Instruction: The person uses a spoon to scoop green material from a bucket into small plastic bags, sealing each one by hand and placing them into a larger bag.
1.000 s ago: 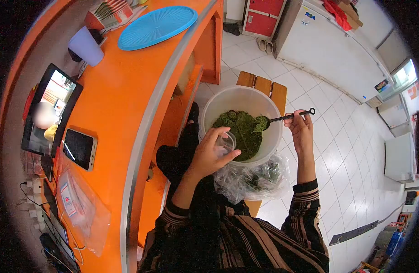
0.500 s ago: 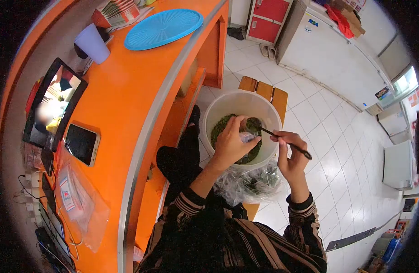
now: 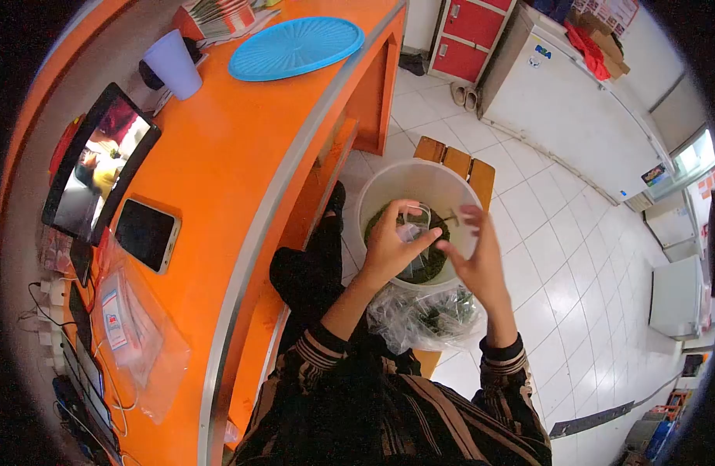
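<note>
Moved: right hand [image 3: 475,264] has let go of the spoon, now open by the small clear plastic bag [image 3: 414,237] | left hand [image 3: 388,247] pinches bag over the white round bucket [image 3: 388,190] of green leaves [image 3: 433,264] | bag partly filled, not closed yet

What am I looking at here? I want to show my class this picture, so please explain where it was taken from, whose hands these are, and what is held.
The single picture comes from a camera worn on a person's head, looking down. Both bare hands work over a white plastic bucket of green leafy material. The left hand holds a small clear plastic bag; the right hand touches it. Below lies a crumpled clear bag. The curved orange counter bears a round blue lid, a black tablet and a phone.
</note>
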`<state>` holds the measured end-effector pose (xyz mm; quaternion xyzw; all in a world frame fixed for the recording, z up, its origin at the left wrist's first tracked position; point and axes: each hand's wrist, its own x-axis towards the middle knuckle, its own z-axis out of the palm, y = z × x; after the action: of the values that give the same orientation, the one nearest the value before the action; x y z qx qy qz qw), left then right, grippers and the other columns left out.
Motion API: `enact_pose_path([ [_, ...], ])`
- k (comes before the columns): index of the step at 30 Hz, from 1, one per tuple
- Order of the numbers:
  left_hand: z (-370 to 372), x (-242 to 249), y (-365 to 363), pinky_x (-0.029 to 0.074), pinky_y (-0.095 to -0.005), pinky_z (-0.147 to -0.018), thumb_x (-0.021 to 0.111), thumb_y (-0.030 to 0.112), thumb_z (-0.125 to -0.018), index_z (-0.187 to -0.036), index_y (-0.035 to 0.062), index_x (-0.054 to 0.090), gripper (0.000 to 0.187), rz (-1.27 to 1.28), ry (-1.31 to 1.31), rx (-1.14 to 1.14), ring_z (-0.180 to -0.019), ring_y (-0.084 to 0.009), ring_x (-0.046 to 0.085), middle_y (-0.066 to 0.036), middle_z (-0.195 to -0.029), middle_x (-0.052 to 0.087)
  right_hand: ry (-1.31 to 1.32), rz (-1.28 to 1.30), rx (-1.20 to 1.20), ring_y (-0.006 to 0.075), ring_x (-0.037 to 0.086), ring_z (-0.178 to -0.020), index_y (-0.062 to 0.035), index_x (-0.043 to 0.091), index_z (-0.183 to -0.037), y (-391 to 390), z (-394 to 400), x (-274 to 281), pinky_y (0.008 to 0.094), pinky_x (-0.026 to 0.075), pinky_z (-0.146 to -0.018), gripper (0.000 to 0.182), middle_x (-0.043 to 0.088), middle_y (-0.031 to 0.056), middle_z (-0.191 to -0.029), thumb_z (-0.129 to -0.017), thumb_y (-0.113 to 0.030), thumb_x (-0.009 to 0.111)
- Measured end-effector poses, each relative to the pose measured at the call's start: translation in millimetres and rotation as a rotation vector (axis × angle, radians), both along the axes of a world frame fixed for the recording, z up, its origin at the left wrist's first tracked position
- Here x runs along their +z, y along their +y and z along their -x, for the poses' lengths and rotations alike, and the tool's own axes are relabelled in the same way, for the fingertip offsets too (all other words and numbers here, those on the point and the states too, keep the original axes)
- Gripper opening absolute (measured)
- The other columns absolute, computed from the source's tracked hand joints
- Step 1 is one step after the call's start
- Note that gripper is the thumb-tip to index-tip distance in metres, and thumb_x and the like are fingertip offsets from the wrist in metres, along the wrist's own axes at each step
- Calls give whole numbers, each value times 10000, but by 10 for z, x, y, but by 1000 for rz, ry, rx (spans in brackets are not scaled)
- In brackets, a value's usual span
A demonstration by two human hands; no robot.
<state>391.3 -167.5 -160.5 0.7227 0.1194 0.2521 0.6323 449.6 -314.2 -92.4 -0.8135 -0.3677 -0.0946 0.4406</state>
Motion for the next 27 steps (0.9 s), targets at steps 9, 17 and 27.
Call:
enact_pose_path([
  [9,143,70,118,446,-263,-797,635,218,-865,-996,-4,603,261,342,59,-219,-826,-113,583,-44,-850,651,856,-203,192,83,533,-643,-25,555,-960,9,-113,-396,224,427,-600,79,602,39,-768,-914,-81,523],
  [17,238,-128,32,449,-285,-632,517,309,-923,-856,-21,655,364,236,295,-91,-676,-121,587,-57,-731,651,819,-91,98,111,539,-706,-43,528,-901,-40,-179,-645,246,451,-607,43,570,31,-782,-894,-85,526],
  [27,301,-189,1,463,-306,-610,521,259,-908,-786,-24,628,327,360,286,-203,-651,-141,608,-58,-673,627,1007,-136,194,215,610,-590,-34,465,-888,-105,-209,-731,339,563,-412,67,547,95,-789,-899,-100,475],
])
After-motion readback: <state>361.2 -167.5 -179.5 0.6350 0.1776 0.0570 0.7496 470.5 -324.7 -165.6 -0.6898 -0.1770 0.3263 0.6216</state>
